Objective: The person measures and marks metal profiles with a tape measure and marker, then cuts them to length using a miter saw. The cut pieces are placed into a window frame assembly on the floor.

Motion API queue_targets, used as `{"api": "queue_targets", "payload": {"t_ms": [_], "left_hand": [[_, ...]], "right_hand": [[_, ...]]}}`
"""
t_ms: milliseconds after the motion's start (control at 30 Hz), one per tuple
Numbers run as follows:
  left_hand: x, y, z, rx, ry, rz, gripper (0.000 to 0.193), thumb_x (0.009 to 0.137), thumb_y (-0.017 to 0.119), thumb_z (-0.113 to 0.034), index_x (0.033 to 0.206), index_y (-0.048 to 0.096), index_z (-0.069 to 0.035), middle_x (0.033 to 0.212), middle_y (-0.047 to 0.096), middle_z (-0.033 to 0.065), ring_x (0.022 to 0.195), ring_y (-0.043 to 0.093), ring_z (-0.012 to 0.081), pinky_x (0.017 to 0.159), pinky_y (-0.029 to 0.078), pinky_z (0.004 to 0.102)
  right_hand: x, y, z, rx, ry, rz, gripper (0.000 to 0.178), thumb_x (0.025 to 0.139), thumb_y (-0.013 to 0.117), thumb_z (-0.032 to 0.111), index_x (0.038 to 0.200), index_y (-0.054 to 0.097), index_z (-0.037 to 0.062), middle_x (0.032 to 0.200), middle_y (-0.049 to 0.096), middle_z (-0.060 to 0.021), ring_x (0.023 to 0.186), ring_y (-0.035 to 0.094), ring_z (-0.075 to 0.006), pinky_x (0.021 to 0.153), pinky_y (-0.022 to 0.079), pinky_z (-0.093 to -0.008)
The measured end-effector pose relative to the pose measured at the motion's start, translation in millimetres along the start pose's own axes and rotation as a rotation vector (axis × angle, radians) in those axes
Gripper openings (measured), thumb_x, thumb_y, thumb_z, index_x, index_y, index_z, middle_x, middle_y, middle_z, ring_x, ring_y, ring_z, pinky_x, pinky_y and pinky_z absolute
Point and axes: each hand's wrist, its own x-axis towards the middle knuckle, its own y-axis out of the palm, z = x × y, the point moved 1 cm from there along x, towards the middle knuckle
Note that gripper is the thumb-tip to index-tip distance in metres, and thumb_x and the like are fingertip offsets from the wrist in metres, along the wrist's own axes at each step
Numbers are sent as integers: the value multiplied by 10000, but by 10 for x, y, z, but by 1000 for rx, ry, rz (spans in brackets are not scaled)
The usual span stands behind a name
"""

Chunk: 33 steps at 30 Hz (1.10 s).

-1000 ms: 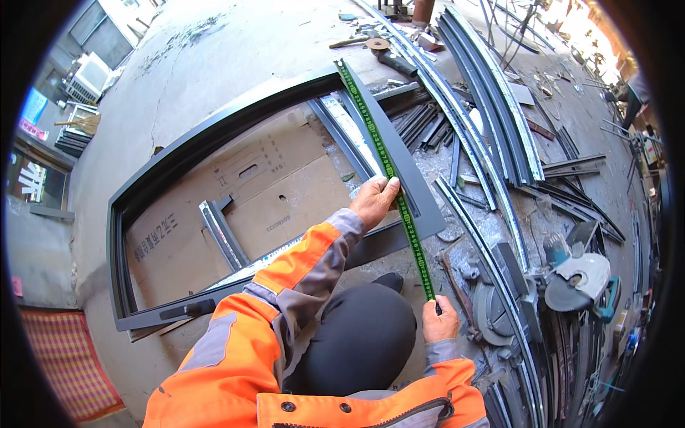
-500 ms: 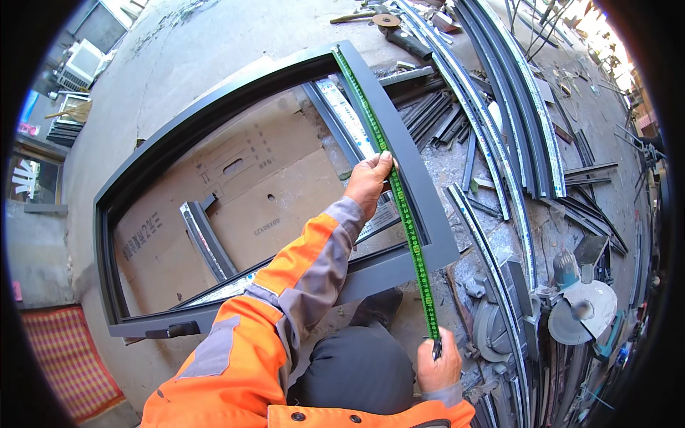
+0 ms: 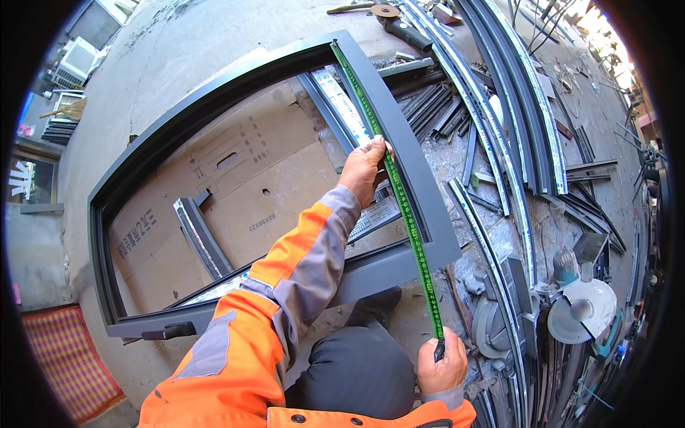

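A dark grey window frame (image 3: 214, 78) with a black handle (image 3: 169, 331) lies before me over a flat sheet of cardboard (image 3: 242, 175). Along its right side runs a green tape measure (image 3: 405, 207), its far end at the frame's upper right corner. Midway along that side, my left hand (image 3: 365, 167) pinches the tape between thumb and fingers. Past the frame's near edge, my right hand (image 3: 442, 360) is closed around the tape's near end. A small dark part shows by the thumb; the rest of the case is hidden in the fingers.
Long curved metal profiles (image 3: 510, 93) and short offcuts (image 3: 435, 110) cover the floor on the right. A cut-off saw with a round blade (image 3: 581, 310) stands at the lower right. An angle grinder (image 3: 405, 32) lies at the top. A checked mat (image 3: 68, 357) is at lower left.
My left hand has slid slightly farther up the tape, away from me. The frame appears shifted a little left and up in the view. My right hand keeps its grip.
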Motion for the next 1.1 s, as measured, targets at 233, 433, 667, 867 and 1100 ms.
{"api": "queue_targets", "payload": {"t_ms": [233,433,667,867,1100], "left_hand": [[107,-131,5,84,9,-30,318,1128,549,-392,1001,640,-116,883,670,23,819,654,169,815,577,368],[76,10,-22,64,10,13,285,1125,567,-355,1039,662,-100,899,703,28,818,689,161,800,604,348],[40,-32,-64,133,34,22,268,1114,600,-341,1054,712,-105,946,732,2,869,710,127,812,609,325],[-11,30,-61,225,78,10,259,1095,640,-350,1123,732,-109,994,743,-14,907,703,116,815,592,303],[6,25,-59,275,85,17,278,1091,646,-351,1172,723,-96,1014,743,0,924,709,115,823,603,292]], "right_hand": [[141,29,8,4,-20,-6,273,900,641,124,1138,691,2,929,684,-237,851,640,-462,762,517,-535],[189,-26,-85,0,-12,-36,283,884,669,91,1149,690,-7,922,687,-225,832,659,-438,753,534,-503],[254,-13,-162,16,-10,-48,292,879,671,77,1153,699,-19,924,692,-224,820,665,-428,754,541,-482],[279,-9,-207,33,4,-53,297,871,674,66,1153,699,-25,914,686,-221,822,665,-427,757,542,-473],[295,-27,-232,22,-2,-54,301,865,678,65,1151,701,-25,916,687,-220,815,664,-423,756,541,-469]]}}
